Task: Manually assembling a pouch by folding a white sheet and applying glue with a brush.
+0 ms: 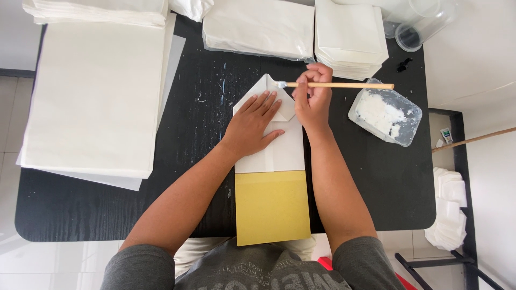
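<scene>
Left hand lies flat, grip apart, on folded white paper; right hand grip clamped on brush

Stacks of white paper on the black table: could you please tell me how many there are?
4: a large stack at left, one at the top-left corner, one wrapped in clear film at top centre, one right of it. Others may lie beyond the frame.
</scene>
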